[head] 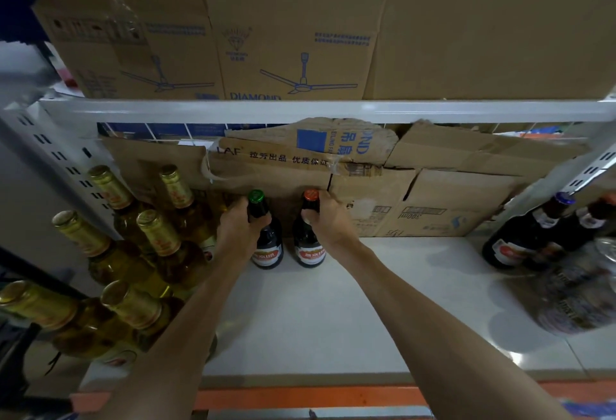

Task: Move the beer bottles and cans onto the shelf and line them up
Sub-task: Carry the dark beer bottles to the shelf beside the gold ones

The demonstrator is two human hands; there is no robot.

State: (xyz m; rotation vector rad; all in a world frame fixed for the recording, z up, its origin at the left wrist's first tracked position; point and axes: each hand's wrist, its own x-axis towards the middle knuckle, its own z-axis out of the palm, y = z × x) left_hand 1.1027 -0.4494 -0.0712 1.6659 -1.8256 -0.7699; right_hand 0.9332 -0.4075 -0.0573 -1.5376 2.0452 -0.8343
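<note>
Both forearms reach over the orange shelf edge (pixel 300 398); the left hand (pixel 237 230) grips the green-capped bottle (pixel 266 236) by its neck, the right hand (pixel 330 223) grips the orange-capped bottle (pixel 308 239) likewise; both stand far back on the shelf (pixel 366 303), right of the gold-foil bottles (pixel 156 233); placing step, seemingly; next, release once aligned.

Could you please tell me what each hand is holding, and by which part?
The left hand grips the green-capped bottle by its neck; the right hand grips the orange-capped bottle by its neck too.
</note>
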